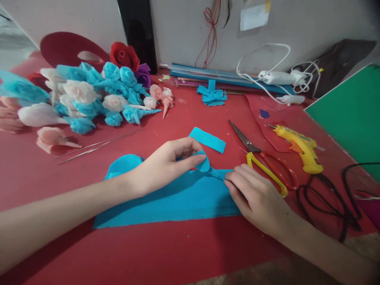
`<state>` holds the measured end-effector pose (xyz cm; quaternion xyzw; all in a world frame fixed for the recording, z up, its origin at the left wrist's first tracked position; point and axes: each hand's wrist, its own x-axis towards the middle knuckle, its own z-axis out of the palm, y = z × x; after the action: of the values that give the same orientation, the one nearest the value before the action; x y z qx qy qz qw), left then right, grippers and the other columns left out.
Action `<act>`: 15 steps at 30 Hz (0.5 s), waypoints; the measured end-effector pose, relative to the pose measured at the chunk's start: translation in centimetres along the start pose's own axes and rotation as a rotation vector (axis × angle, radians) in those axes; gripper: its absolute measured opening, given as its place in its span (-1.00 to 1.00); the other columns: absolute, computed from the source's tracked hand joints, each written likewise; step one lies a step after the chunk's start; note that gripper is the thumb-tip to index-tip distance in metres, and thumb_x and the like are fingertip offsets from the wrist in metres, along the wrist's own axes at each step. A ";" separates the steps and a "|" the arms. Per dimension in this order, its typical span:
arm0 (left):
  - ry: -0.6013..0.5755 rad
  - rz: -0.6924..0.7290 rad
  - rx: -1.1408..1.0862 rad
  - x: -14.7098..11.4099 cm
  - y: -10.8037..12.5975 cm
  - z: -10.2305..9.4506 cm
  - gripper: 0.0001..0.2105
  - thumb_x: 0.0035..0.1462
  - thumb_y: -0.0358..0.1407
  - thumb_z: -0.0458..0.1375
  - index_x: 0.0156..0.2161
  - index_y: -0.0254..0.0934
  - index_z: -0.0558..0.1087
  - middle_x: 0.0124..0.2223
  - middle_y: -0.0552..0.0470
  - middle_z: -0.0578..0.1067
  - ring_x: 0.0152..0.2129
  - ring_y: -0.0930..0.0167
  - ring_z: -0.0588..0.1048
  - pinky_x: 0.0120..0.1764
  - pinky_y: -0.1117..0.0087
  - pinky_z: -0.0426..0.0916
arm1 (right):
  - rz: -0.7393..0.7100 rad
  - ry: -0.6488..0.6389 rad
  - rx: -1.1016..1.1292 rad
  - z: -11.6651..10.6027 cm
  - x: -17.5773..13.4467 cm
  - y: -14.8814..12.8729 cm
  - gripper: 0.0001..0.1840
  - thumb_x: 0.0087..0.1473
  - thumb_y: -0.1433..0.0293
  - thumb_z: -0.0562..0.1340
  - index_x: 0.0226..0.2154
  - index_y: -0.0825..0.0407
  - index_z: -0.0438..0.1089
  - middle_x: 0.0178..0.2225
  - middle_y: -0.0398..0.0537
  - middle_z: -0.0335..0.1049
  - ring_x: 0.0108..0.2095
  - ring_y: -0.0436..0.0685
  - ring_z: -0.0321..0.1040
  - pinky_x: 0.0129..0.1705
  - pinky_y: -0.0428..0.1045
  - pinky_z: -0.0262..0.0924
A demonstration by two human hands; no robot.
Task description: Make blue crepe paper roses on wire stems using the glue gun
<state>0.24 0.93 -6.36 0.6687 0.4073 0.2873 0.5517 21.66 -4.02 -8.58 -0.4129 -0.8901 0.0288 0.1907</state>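
My left hand (175, 164) is closed, pinching a small rounded piece of blue crepe paper (203, 163) between thumb and fingers. A thin twisted end runs from that piece to my right hand (252, 190), whose fingertips are closed on it. Both hands are above a large folded sheet of blue crepe paper (178, 202) lying on the red tabletop. Just behind them lies a blue paper strip (208, 139). Part of the sheet curls up in a roll (123, 164) beyond my left forearm.
Yellow-and-red-handled scissors (252, 148) and a yellow glue gun (299, 146) lie at the right, near a black cord (323, 202). Blue, white and pink paper flowers (83, 93) are heaped at the back left, with thin metal wires (97, 146) nearby. Blue scraps (211, 95) sit behind.
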 end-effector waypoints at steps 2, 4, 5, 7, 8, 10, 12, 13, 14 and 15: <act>-0.003 -0.002 0.011 0.0 0.0 0.0 -0.87 0.13 -0.29 0.09 -0.38 -0.32 0.35 -0.44 0.11 0.39 -0.49 0.53 0.34 -0.44 0.54 0.26 | 0.008 0.009 0.001 0.0 0.0 0.0 -0.80 0.21 0.49 0.00 -0.42 0.11 0.24 -0.48 -0.06 0.22 -0.42 0.07 0.14 -0.39 -0.02 0.05; -0.004 0.001 0.016 0.0 0.0 0.0 -0.87 0.13 -0.28 0.09 -0.38 -0.32 0.36 -0.44 0.11 0.40 -0.49 0.52 0.34 -0.43 0.52 0.26 | 0.015 0.015 0.003 0.0 0.0 0.0 -0.84 0.21 0.48 0.01 -0.39 0.11 0.23 -0.48 -0.07 0.23 -0.42 0.06 0.16 -0.39 -0.03 0.07; -0.002 0.003 0.014 0.0 -0.1 -0.1 -0.87 0.13 -0.28 0.09 -0.38 -0.32 0.36 -0.44 0.11 0.40 -0.49 0.51 0.34 -0.43 0.52 0.26 | 0.019 0.018 0.003 0.0 0.0 0.0 -0.85 0.21 0.47 0.01 -0.37 0.11 0.23 -0.47 -0.07 0.23 -0.42 0.06 0.17 -0.39 -0.03 0.09; 0.005 0.008 0.009 0.0 -0.1 -0.1 -0.87 0.12 -0.27 0.09 -0.38 -0.31 0.36 -0.45 0.12 0.39 -0.50 0.52 0.34 -0.44 0.52 0.26 | 0.024 0.023 0.001 0.0 -0.1 0.1 -0.88 0.20 0.47 0.03 -0.35 0.12 0.23 -0.45 -0.06 0.24 -0.40 0.07 0.19 -0.38 -0.03 0.11; 0.010 0.009 0.011 0.0 -0.1 -0.1 -0.87 0.12 -0.27 0.09 -0.39 -0.30 0.36 -0.46 0.12 0.39 -0.51 0.52 0.34 -0.45 0.52 0.25 | 0.025 0.025 -0.001 0.0 -0.1 0.1 -0.89 0.20 0.47 0.03 -0.34 0.12 0.23 -0.45 -0.06 0.25 -0.40 0.07 0.19 -0.37 -0.03 0.11; 0.015 0.012 0.018 0.0 -0.2 -0.1 -0.86 0.13 -0.27 0.10 -0.39 -0.30 0.36 -0.46 0.12 0.39 -0.52 0.52 0.34 -0.45 0.52 0.25 | 0.026 0.028 -0.005 0.1 -0.1 0.1 -0.90 0.19 0.47 0.04 -0.34 0.11 0.23 -0.44 -0.06 0.25 -0.39 0.07 0.20 -0.37 -0.03 0.11; 0.017 0.017 0.030 0.0 -0.2 -0.1 -0.85 0.13 -0.26 0.10 -0.38 -0.31 0.37 -0.45 0.10 0.40 -0.51 0.51 0.35 -0.44 0.51 0.26 | 0.028 0.033 -0.003 0.1 -0.2 0.2 -0.89 0.19 0.47 0.04 -0.36 0.10 0.23 -0.45 -0.07 0.24 -0.40 0.06 0.20 -0.38 -0.03 0.10; 0.017 0.019 0.035 0.0 -0.3 -0.1 -0.85 0.13 -0.26 0.09 -0.38 -0.32 0.37 -0.45 0.10 0.40 -0.50 0.51 0.36 -0.44 0.51 0.27 | 0.031 0.036 0.000 0.1 -0.1 0.2 -0.89 0.19 0.48 0.04 -0.37 0.10 0.23 -0.45 -0.07 0.24 -0.41 0.06 0.20 -0.38 -0.04 0.10; 0.017 0.022 0.038 0.0 -0.3 -0.1 -0.85 0.14 -0.26 0.09 -0.37 -0.32 0.38 -0.44 0.09 0.40 -0.50 0.50 0.36 -0.43 0.51 0.27 | 0.036 0.038 0.005 0.1 -0.1 0.2 -0.88 0.19 0.48 0.04 -0.38 0.10 0.23 -0.46 -0.08 0.23 -0.41 0.05 0.20 -0.38 -0.04 0.10; 0.016 0.022 0.041 0.0 -0.3 -0.1 -0.85 0.14 -0.26 0.09 -0.37 -0.32 0.38 -0.44 0.09 0.41 -0.50 0.50 0.37 -0.43 0.51 0.28 | 0.042 0.039 0.010 0.1 -0.1 0.2 -0.87 0.19 0.49 0.04 -0.38 0.10 0.23 -0.46 -0.09 0.23 -0.42 0.04 0.20 -0.38 -0.05 0.10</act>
<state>0.04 0.99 -6.62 0.6821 0.4100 0.2904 0.5313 21.87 -3.94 -8.73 -0.4310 -0.8772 0.0292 0.2095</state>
